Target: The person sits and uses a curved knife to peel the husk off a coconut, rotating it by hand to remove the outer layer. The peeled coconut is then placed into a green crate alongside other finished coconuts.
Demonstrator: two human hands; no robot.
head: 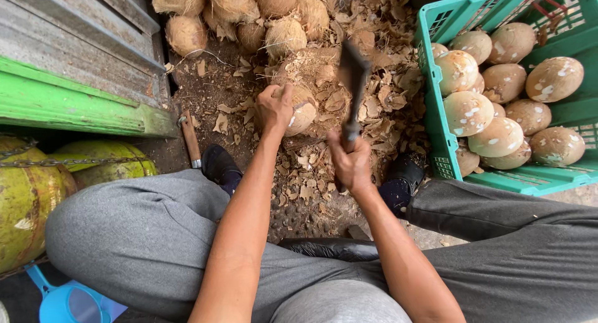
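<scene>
Over husk litter, left hand (274,108) grips coconut (302,111), right hand (351,164) cleaver (352,80).

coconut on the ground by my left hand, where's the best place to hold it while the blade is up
Hold the coconut over its rounded left top, where the left hand sits now, coming from the left. The blade in the right hand is raised on its right, so a grip on the far side keeps fingers off that side.
</scene>
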